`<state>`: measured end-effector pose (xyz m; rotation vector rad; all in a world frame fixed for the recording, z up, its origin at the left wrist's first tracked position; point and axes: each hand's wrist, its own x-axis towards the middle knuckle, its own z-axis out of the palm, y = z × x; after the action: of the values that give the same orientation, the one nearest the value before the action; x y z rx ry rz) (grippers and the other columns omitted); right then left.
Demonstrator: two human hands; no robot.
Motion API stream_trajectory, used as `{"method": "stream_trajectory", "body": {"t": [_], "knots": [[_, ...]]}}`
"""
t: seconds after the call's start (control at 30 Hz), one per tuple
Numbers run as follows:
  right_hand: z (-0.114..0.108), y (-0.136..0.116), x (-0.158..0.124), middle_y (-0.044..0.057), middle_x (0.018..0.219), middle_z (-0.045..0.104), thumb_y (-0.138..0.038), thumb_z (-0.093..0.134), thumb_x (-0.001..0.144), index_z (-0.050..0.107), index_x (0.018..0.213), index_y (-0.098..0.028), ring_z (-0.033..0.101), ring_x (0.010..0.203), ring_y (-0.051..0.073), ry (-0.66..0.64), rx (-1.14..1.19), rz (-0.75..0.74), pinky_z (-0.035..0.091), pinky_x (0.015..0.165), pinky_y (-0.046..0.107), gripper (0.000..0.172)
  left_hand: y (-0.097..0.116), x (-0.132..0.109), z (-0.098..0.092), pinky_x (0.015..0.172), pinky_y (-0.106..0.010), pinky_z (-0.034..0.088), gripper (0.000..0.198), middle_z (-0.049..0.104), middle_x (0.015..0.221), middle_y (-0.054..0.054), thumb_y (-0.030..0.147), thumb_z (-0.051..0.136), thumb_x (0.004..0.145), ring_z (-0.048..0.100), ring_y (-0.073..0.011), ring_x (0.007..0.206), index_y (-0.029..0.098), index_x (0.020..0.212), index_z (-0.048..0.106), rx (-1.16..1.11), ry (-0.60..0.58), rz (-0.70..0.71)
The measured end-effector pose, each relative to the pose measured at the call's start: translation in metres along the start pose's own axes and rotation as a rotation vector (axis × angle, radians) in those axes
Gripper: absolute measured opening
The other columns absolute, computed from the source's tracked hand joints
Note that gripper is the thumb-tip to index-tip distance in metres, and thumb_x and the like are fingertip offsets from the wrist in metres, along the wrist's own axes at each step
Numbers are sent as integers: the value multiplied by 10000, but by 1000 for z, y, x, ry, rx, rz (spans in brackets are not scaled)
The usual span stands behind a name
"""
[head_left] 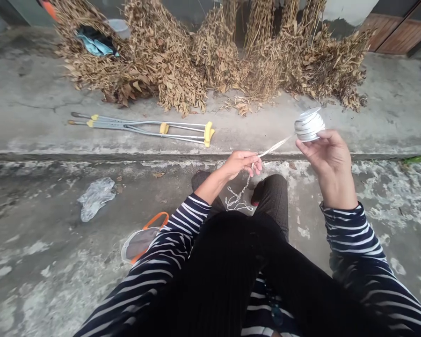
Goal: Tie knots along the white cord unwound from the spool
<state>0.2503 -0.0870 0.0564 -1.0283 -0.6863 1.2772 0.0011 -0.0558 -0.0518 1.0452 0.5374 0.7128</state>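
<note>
My right hand (331, 157) is raised at the right and grips a roll of white ribbon (308, 124) by its lower edge. A strand of the ribbon (275, 147) runs from the roll down to my left hand (241, 164), whose fingers pinch it. Below that hand a thin twisted length of the ribbon (237, 199) dangles in loops over my dark trousers. Both sleeves are striped navy and white.
A pair of metal crutches (143, 127) with yellow pads lies on the raised concrete step. Bundles of dry brown plants (210, 56) lean against the wall behind. A crumpled plastic bag (95, 196) and an orange-rimmed mesh bag (142, 241) lie on the ground at my left.
</note>
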Motion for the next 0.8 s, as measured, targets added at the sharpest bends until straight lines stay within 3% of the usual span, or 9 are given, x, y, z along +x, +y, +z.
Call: {"method": "stream_trajectory", "body": {"t": [0.13,0.23,0.33,0.4,0.5,0.57,0.63,0.8], "knots": [[5,-2,-9,-8,992,761,-157,737,643,674,972,-264,733,994,211,-102,-29,31,700,742,329,351,1,11,-27,519,-232,515,423,730,765,-107,500,812,803,727,-192,678,111,809,645,-42,-77,-139],[15,-2,-13,15,994,757,-175,742,622,692,1008,-239,738,965,237,-209,-88,87,711,741,371,395,-7,30,-30,510,-196,490,259,745,806,-88,326,801,816,687,-143,651,100,815,677,173,145,-196],[22,3,-12,40,1001,753,-197,743,611,716,1022,-211,739,977,277,-236,-148,124,715,797,463,412,-8,43,-10,506,-162,459,183,772,989,-72,199,786,805,634,-80,625,106,955,737,299,367,19],[23,8,-8,49,1012,751,-195,748,605,727,1019,-201,740,975,288,-218,-185,124,709,826,506,415,-3,44,9,538,-180,491,280,769,1109,-95,232,761,839,676,-109,705,124,1096,742,235,356,182],[21,14,-3,62,980,751,-184,769,592,740,996,-187,747,930,287,-176,-234,128,699,841,532,405,4,41,34,635,-228,562,399,761,1181,-119,256,760,840,722,-187,917,145,1221,715,136,284,314],[20,17,-2,70,952,753,-182,774,583,750,996,-176,752,897,287,-163,-240,146,694,838,537,414,6,41,43,700,-245,581,387,773,1138,-103,216,775,810,719,-187,942,145,1188,724,115,284,330],[20,21,-2,73,942,757,-180,776,568,758,1001,-171,754,871,286,-166,-226,163,694,816,534,434,4,42,47,705,-239,573,278,786,993,-73,174,772,789,706,-151,823,127,1062,744,123,310,308],[24,25,-6,50,869,767,-180,806,536,783,947,-183,738,762,239,-174,-224,176,702,689,441,412,0,41,50,521,-200,447,36,679,646,15,123,683,803,518,-64,471,115,799,717,183,407,242]]}}
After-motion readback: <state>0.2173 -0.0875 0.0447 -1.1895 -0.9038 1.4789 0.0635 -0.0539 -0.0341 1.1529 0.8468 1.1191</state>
